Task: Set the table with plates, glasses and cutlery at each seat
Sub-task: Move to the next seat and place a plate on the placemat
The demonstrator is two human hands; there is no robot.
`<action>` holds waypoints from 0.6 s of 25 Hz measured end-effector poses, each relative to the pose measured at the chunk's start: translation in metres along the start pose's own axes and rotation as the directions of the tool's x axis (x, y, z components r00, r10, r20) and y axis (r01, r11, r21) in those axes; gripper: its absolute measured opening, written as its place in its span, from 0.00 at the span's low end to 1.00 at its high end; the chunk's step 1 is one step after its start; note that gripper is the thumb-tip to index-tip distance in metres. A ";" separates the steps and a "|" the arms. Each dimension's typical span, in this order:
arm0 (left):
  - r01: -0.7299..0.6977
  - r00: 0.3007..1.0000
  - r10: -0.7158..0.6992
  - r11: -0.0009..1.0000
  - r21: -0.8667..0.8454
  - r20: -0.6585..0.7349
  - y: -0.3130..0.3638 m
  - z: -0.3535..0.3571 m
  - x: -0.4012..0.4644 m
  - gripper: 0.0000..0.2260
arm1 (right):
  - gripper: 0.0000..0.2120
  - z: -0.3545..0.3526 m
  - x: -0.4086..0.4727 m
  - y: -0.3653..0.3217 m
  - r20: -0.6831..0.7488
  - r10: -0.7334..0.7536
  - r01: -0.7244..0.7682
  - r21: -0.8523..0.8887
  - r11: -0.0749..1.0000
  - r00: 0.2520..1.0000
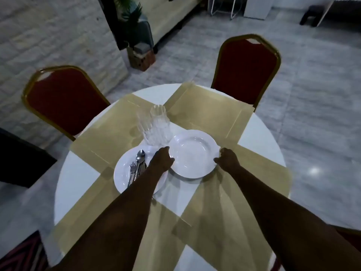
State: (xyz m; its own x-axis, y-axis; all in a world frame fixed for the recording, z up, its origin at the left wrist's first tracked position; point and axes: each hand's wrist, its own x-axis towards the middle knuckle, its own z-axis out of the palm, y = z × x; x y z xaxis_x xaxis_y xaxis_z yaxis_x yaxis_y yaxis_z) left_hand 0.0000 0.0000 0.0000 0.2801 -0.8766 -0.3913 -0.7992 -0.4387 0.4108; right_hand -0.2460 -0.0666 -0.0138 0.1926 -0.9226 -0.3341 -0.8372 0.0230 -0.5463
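A white plate (193, 151) is near the middle of the round white table (78, 180). My left hand (161, 159) grips its left rim and my right hand (226, 159) grips its right rim. Left of it lies a second white plate (125, 175), partly under my left forearm. On that plate lies a bundle of cutlery (137, 165), with a spoon and forks showing. Clear ribbed glasses (154, 126) stand together just behind the two plates. Several gold placemats (205, 112) lie around the table.
Two red chairs with gold frames stand at the far side, one at the far left (62, 98) and one at the far right (248, 67). Beyond them are a grey tiled floor, a potted plant (136, 36) and a dark stool (312, 14).
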 end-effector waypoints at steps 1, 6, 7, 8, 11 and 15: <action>0.019 1.000 -0.019 1.000 -0.010 -0.004 0.002 0.001 0.006 0.25 | 0.18 0.002 0.005 0.001 -0.006 0.015 -0.015 0.045 0.999 1.000; 0.099 0.995 -0.099 0.995 -0.006 -0.024 -0.006 0.011 0.026 0.19 | 0.12 0.004 0.021 -0.003 -0.023 0.187 -0.175 0.254 0.951 0.982; 0.102 0.994 -0.102 0.995 -0.017 -0.037 -0.007 0.013 0.028 0.20 | 0.09 0.005 0.024 -0.001 -0.014 0.215 -0.201 0.302 0.932 0.977; 0.105 0.993 -0.106 0.994 -0.025 -0.052 -0.008 0.014 0.028 0.21 | 0.10 0.004 0.026 0.000 0.014 0.247 -0.236 0.353 0.906 0.969; 0.106 0.992 -0.108 0.993 -0.043 -0.062 -0.013 0.019 0.031 0.23 | 0.16 0.006 0.032 0.010 0.101 0.293 -0.300 0.541 0.786 0.951; 0.076 0.991 -0.081 0.996 -0.054 -0.103 -0.015 0.025 0.032 0.19 | 0.15 0.006 0.031 0.014 0.158 0.285 -0.319 0.628 0.710 0.946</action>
State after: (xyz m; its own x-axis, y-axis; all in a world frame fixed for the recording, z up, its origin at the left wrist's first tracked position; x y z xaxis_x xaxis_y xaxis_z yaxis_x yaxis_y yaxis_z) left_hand 0.0074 -0.0166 -0.0393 0.3977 -0.8537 -0.3364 -0.7457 -0.5143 0.4237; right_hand -0.2486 -0.0926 -0.0368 0.0245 -0.8051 -0.5927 -0.3345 0.5521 -0.7638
